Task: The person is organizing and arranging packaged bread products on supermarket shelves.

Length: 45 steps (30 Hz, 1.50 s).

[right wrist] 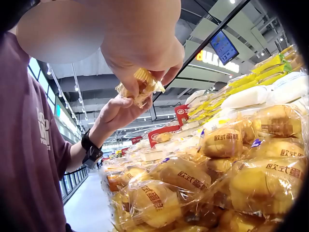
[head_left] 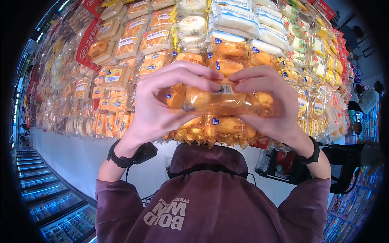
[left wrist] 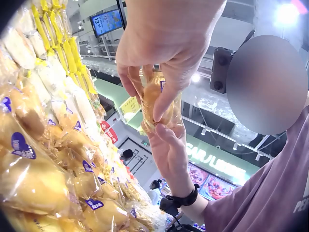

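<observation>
Both hands hold one clear-wrapped golden cake pack in front of the chest, above the stacked packs. My left hand grips its left end, fingers curled over the top and thumb beneath. At the other end my right hand grips in the same way. A white barcode label shows on the wrapper between the fingertips. In the left wrist view the pack sits between the left hand and the right hand. The right wrist view shows its crimped wrapper end under the right hand.
Wrapped golden cakes lie piled directly below the hands. Further back are white packs and boxed-looking cakes. A red sign strip stands at the left. A black cart is near the right elbow.
</observation>
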Motion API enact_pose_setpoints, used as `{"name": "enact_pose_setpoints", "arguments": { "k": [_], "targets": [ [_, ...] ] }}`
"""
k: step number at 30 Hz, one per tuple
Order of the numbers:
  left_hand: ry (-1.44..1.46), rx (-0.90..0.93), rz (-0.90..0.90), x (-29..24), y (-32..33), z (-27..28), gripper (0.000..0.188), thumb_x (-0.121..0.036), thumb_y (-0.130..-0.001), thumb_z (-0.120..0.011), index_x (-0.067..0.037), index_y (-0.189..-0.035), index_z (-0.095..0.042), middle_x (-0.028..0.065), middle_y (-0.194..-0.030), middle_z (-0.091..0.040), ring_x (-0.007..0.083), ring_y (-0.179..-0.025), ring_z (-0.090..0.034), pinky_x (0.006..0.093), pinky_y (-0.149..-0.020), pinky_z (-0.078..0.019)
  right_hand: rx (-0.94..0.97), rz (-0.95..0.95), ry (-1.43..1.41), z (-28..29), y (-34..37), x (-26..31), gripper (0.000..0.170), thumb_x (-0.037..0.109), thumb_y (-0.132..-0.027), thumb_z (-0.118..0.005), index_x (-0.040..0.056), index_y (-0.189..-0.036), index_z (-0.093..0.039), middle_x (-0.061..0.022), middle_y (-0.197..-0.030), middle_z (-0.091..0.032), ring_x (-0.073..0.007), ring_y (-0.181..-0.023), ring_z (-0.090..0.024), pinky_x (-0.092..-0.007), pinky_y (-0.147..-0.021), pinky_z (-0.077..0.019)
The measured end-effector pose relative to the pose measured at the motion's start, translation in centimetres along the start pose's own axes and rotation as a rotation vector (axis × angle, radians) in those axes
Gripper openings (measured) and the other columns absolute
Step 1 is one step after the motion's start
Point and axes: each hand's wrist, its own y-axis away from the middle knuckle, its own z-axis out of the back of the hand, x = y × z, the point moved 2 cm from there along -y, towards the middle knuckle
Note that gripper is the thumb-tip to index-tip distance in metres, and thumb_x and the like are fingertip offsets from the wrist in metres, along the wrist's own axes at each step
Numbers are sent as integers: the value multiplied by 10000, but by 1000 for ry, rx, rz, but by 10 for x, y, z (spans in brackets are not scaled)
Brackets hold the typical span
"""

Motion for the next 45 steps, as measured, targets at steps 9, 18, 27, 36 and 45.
{"name": "enact_pose_setpoints", "arguments": {
  "k": [9, 18, 27, 36, 45],
  "targets": [
    [126, -79, 352, -6, 8, -7, 525, -43, -769, -882, 29, -1220, -623, 92, -1178, -671, 121, -1060, -643, 264, -908, -536, -60, -363, -339, -9, 8, -4, 562, 119, -816, -832, 36, -1288, -539, -80, -1102, -690, -138, -1025, -677, -302, -918, -528],
    [273, -211, 593, -7, 11, -9, 483, -52, -818, -841, 22, -1232, -605, 66, -1116, -689, 101, -946, -675, 238, -840, -552, -48, -306, -252, -16, 6, -8, 689, 179, -803, -857, 56, -1367, -481, -99, -1226, -628, -186, -1124, -635, -341, -902, -519],
    [456, -248, 770, 2, 26, 9, 434, -154, -903, -765, 14, -1259, -583, 64, -1034, -717, 108, -913, -705, 251, -786, -575, 33, 126, 305, -21, -18, -3, 574, 149, -696, -899, 58, -1203, -646, -137, -1298, -622, -305, -1174, -601, -406, -987, -488],
    [565, -199, 677, -1, 33, 35, 598, -397, -945, -642, 30, -1353, -544, 154, -1337, -586, 230, -1103, -658, 329, -863, -558, -63, -249, -6, -43, -28, -5, 412, 137, -770, -852, 38, -1128, -674, -79, -1061, -704, -174, -977, -664, -323, -881, -505],
    [209, -99, 448, -7, 33, 64, 474, -29, -787, -854, 57, -1195, -629, 109, -1096, -732, 105, -953, -685, 252, -832, -553, -146, -744, -572, -70, -40, 14, 277, 203, -935, -746, 10, -1099, -633, -9, -878, -690, -42, -799, -609, -218, -699, -467]
  ]
}}
